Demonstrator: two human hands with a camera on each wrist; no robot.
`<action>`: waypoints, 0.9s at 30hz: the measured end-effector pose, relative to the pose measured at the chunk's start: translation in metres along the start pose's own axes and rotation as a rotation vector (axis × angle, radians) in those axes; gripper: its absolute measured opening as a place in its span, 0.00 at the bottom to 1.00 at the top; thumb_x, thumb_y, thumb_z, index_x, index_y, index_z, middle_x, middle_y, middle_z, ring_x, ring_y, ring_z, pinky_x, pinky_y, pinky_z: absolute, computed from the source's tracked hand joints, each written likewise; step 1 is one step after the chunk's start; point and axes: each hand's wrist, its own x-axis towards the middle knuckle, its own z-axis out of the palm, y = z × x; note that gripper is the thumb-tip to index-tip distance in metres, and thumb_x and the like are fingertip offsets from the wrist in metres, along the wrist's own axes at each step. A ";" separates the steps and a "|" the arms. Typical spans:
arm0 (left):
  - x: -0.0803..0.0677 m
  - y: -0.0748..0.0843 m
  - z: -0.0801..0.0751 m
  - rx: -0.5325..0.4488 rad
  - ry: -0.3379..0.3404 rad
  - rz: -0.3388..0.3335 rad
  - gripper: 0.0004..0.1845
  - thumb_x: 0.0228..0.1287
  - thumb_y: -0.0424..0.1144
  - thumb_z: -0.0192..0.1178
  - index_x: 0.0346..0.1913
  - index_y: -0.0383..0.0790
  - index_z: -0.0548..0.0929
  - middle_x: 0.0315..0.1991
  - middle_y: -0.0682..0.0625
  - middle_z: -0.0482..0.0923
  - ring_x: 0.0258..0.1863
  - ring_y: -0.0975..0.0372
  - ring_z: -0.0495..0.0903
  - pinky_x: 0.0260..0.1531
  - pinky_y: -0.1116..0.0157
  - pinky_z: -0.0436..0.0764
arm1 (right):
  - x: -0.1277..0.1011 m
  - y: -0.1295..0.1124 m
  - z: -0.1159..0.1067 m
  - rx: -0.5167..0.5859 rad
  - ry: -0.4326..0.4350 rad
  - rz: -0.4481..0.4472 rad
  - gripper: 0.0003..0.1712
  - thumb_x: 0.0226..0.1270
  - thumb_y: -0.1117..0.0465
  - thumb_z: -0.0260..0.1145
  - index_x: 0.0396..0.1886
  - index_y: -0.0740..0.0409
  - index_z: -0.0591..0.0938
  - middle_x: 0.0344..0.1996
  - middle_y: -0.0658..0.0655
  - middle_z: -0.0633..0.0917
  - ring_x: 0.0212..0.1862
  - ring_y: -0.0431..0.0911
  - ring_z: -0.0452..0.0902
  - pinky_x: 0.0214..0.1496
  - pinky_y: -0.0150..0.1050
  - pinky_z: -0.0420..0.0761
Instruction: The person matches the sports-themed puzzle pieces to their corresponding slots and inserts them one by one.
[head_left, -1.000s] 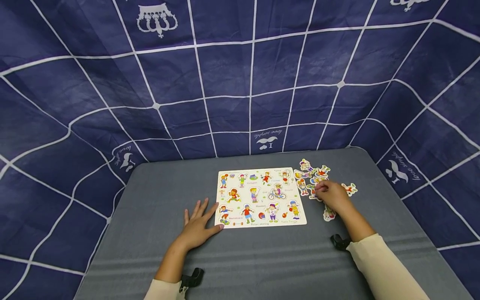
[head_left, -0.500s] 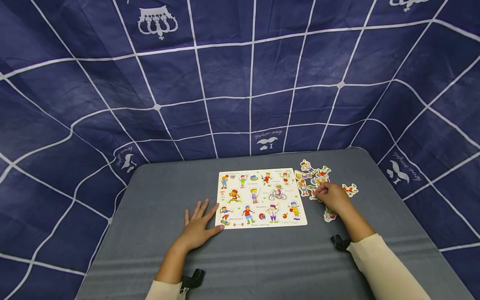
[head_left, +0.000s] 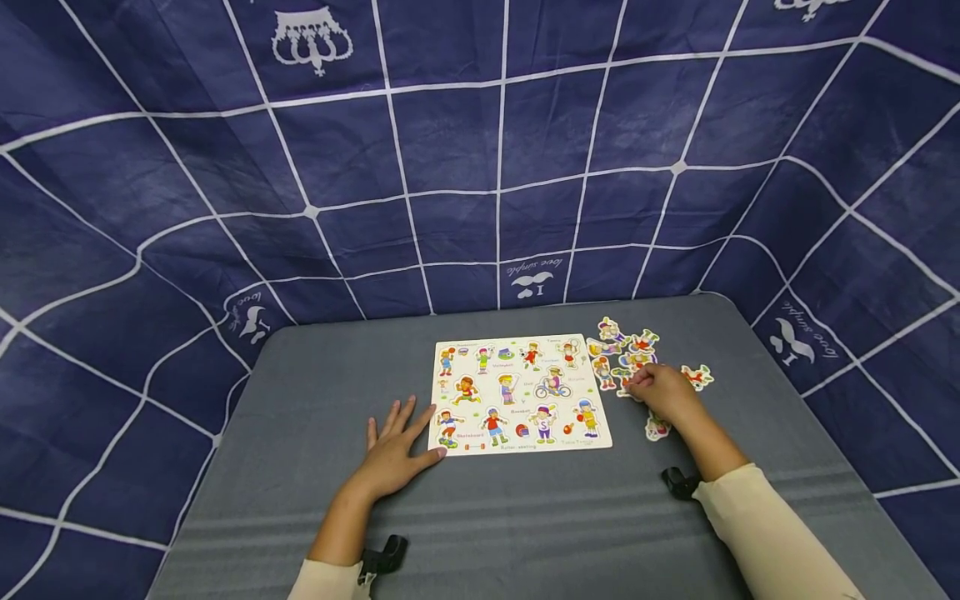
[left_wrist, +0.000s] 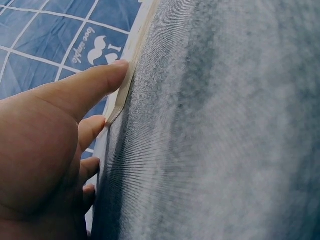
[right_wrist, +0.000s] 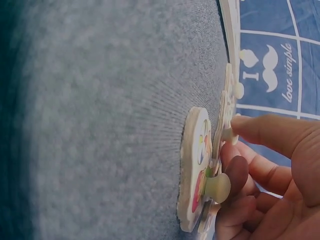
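A cream puzzle board (head_left: 525,401) printed with children playing sports lies flat on the grey cloth. My left hand (head_left: 395,458) rests at its left edge, fingers spread, thumb at the near corner; the left wrist view shows thumb and fingertips along the board's edge (left_wrist: 127,85). To the right, my right hand (head_left: 666,393) is over a cluster of cut-out puzzle pieces (head_left: 603,372). Its thumb and forefinger pinch the small pale knob (right_wrist: 230,135) of one puzzle piece, mostly hidden behind the fingers. Another knobbed piece (right_wrist: 194,165) lies closer to the wrist.
One piece (head_left: 697,377) lies apart, right of the right hand, and another piece (head_left: 657,428) lies below it. Grey cloth (head_left: 525,517) covers the table in front of the board. A blue gridded curtain (head_left: 450,233) hangs behind and at both sides.
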 end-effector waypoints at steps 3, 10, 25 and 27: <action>0.000 0.000 0.000 0.001 0.006 0.005 0.44 0.64 0.67 0.61 0.79 0.59 0.61 0.83 0.44 0.45 0.83 0.43 0.37 0.73 0.31 0.28 | 0.001 0.001 0.001 0.003 0.018 -0.006 0.10 0.62 0.59 0.70 0.32 0.62 0.82 0.24 0.52 0.83 0.26 0.41 0.73 0.32 0.36 0.71; -0.002 0.001 -0.001 0.005 0.008 0.002 0.43 0.64 0.66 0.62 0.79 0.59 0.61 0.83 0.44 0.45 0.83 0.43 0.38 0.73 0.32 0.28 | 0.001 0.002 0.003 0.018 0.018 -0.011 0.07 0.61 0.62 0.68 0.31 0.62 0.82 0.23 0.52 0.81 0.26 0.42 0.72 0.32 0.36 0.70; 0.000 0.001 0.000 0.001 -0.015 -0.011 0.44 0.64 0.68 0.61 0.80 0.62 0.59 0.84 0.46 0.42 0.83 0.45 0.35 0.73 0.33 0.25 | -0.001 -0.001 0.000 -0.014 0.021 0.010 0.09 0.64 0.60 0.68 0.36 0.63 0.82 0.26 0.53 0.83 0.28 0.42 0.74 0.34 0.36 0.70; 0.000 0.001 0.000 -0.001 -0.013 -0.010 0.44 0.64 0.67 0.61 0.80 0.61 0.59 0.84 0.46 0.42 0.83 0.44 0.35 0.73 0.33 0.26 | -0.002 -0.002 -0.001 -0.017 0.029 0.007 0.09 0.63 0.60 0.68 0.36 0.63 0.83 0.26 0.54 0.84 0.28 0.42 0.74 0.34 0.36 0.70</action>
